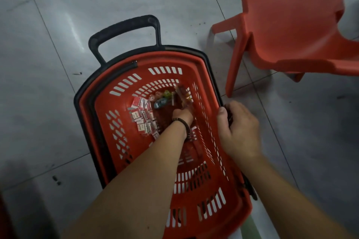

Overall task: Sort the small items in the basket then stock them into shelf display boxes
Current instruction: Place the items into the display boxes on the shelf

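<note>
Left hand [182,115] is down among the small items [142,116] on the basket [171,57] floor; fingers blurred, grip cannot be told. Right hand [240,122] curls round the rim, steadying it. Best scoop one kind per grab. Orange chair [287,25] stands nearby.

Underfoot: floor [58,15] of large pale grey glossy tiles, cut by thin dark grout lines [48,31] running on the diagonal. Soft whitish glare [75,31] on the tiles at upper left; light overhead and dim, source out of view. Deep shade across the lower left corner. Scattered dark specks [56,179] of dirt at lower left, more near the chair's front foot. Upper right: low orange moulded plastic chair [287,31], one piece, upright on the tiles, partly cropped by the right edge.
</note>
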Action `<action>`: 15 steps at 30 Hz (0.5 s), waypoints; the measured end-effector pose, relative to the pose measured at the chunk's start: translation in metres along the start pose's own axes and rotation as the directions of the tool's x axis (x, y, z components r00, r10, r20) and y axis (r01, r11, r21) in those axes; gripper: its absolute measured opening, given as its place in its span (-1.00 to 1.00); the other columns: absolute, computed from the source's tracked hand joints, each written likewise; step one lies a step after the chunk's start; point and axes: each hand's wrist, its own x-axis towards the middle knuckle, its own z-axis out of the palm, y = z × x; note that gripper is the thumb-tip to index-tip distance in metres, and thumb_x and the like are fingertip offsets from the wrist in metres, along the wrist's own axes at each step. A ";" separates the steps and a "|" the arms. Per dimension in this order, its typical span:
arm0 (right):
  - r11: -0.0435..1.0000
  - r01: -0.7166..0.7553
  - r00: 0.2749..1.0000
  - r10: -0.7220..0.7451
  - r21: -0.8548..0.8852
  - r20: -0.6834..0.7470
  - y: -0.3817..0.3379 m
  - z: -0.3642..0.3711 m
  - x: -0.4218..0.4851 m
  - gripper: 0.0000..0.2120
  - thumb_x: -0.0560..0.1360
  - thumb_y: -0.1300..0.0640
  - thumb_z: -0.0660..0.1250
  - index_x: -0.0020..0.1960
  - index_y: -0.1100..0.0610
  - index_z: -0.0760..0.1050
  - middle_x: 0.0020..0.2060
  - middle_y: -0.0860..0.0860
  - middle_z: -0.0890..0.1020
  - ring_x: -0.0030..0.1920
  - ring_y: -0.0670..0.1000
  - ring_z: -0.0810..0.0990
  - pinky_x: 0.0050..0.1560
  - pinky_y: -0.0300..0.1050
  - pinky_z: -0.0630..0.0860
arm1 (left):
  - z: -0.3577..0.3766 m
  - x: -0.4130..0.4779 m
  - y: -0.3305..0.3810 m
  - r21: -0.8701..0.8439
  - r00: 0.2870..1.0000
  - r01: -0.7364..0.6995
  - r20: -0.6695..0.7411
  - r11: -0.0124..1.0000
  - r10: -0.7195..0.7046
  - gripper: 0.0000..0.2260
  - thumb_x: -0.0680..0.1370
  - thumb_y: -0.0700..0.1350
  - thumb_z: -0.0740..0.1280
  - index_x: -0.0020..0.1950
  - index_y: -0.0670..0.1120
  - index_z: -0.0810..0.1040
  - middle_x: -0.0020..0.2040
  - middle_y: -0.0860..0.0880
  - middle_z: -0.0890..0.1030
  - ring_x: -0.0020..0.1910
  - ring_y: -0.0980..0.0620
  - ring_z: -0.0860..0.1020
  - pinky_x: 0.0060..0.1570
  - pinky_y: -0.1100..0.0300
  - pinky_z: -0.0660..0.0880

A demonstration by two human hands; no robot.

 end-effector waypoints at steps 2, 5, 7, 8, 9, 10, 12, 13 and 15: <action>1.000 -0.024 1.000 0.024 -0.011 0.015 -0.002 -0.002 0.000 -0.80 0.69 -0.02 0.19 -0.08 0.01 0.42 -0.22 -0.12 0.47 -0.24 -0.07 0.47 -0.25 -0.05 0.44 | -0.009 -0.015 0.000 -0.083 0.997 0.034 0.075 0.996 -0.028 -0.58 0.50 0.00 0.40 0.30 -0.16 0.55 0.10 -0.21 0.71 -0.01 -0.27 0.72 -0.02 -0.31 0.66; 0.988 -0.123 0.989 0.130 0.094 -0.072 -0.019 -0.015 -0.006 -0.94 0.67 0.07 0.30 0.09 0.04 0.51 -0.04 -0.08 0.54 -0.09 -0.12 0.53 -0.08 -0.07 0.55 | -0.037 -0.071 -0.001 -0.200 0.982 0.000 0.186 0.980 0.038 -0.79 0.66 -0.17 0.32 0.25 -0.17 0.64 0.12 -0.22 0.72 0.11 -0.25 0.71 0.07 -0.14 0.67; 0.966 -0.189 0.969 0.212 0.174 -0.126 -0.038 -0.030 -0.011 -0.93 0.65 0.12 0.32 0.13 0.03 0.52 0.01 -0.07 0.56 -0.02 -0.10 0.56 0.01 0.02 0.60 | -0.066 -0.113 0.002 -0.288 0.953 0.014 0.295 0.957 0.075 -0.76 0.71 -0.26 0.22 0.31 -0.17 0.61 0.23 -0.29 0.67 0.16 -0.23 0.66 0.11 -0.09 0.65; 0.950 -0.217 0.962 0.247 0.226 -0.115 -0.051 -0.039 -0.014 -0.93 0.65 0.12 0.32 0.12 0.00 0.53 0.00 -0.08 0.59 -0.01 -0.08 0.59 0.03 0.09 0.62 | -0.082 -0.137 0.008 -0.319 0.934 0.012 0.342 0.948 0.103 -0.73 0.71 -0.28 0.20 0.34 -0.17 0.59 0.26 -0.32 0.65 0.16 -0.24 0.64 0.11 -0.09 0.62; 0.925 -0.248 0.958 0.279 0.286 -0.072 -0.067 -0.050 -0.018 -0.93 0.64 0.10 0.32 0.09 -0.04 0.55 -0.03 -0.10 0.62 -0.02 -0.06 0.62 0.04 0.14 0.62 | -0.099 -0.162 0.016 -0.344 0.916 0.005 0.379 0.939 0.134 -0.72 0.71 -0.29 0.19 0.36 -0.18 0.58 0.25 -0.34 0.64 0.16 -0.25 0.63 0.12 -0.10 0.60; 0.895 -0.274 0.955 0.298 0.352 -0.015 -0.086 -0.062 -0.023 -0.91 0.64 0.08 0.32 0.06 -0.08 0.57 -0.07 -0.11 0.66 -0.04 -0.04 0.65 0.03 0.17 0.63 | -0.115 -0.190 0.025 -0.361 0.905 -0.003 0.396 0.933 0.156 -0.72 0.71 -0.27 0.19 0.37 -0.17 0.57 0.23 -0.32 0.65 0.17 -0.25 0.63 0.14 -0.10 0.59; 0.839 -0.286 0.956 0.279 0.462 0.085 -0.132 -0.090 -0.033 -0.89 0.66 0.09 0.34 0.06 -0.06 0.64 -0.11 -0.07 0.72 -0.09 -0.03 0.69 -0.01 0.12 0.66 | -0.146 -0.249 0.048 -0.404 0.879 -0.017 0.429 0.914 0.206 -0.73 0.72 -0.17 0.21 0.38 -0.17 0.56 0.25 -0.29 0.65 0.19 -0.25 0.64 0.14 -0.11 0.61; 0.816 -0.290 0.957 0.261 0.499 0.128 -0.159 -0.105 -0.039 -0.88 0.65 0.12 0.37 0.06 -0.07 0.66 -0.12 -0.07 0.73 -0.11 -0.04 0.70 -0.06 0.04 0.66 | -0.160 -0.280 0.060 -0.420 0.861 -0.036 0.447 0.907 0.241 -0.72 0.72 -0.13 0.23 0.39 -0.17 0.55 0.27 -0.28 0.65 0.19 -0.24 0.64 0.10 -0.10 0.63; 0.806 -0.270 0.962 0.206 0.526 0.178 -0.216 -0.133 -0.052 -0.84 0.61 0.09 0.44 0.12 -0.14 0.68 -0.10 -0.07 0.73 -0.12 -0.05 0.70 -0.10 -0.09 0.63 | -0.189 -0.341 0.084 -0.423 0.817 -0.114 0.474 0.899 0.327 -0.71 0.71 -0.16 0.23 0.40 -0.18 0.54 0.30 -0.30 0.63 0.20 -0.25 0.64 0.10 -0.08 0.62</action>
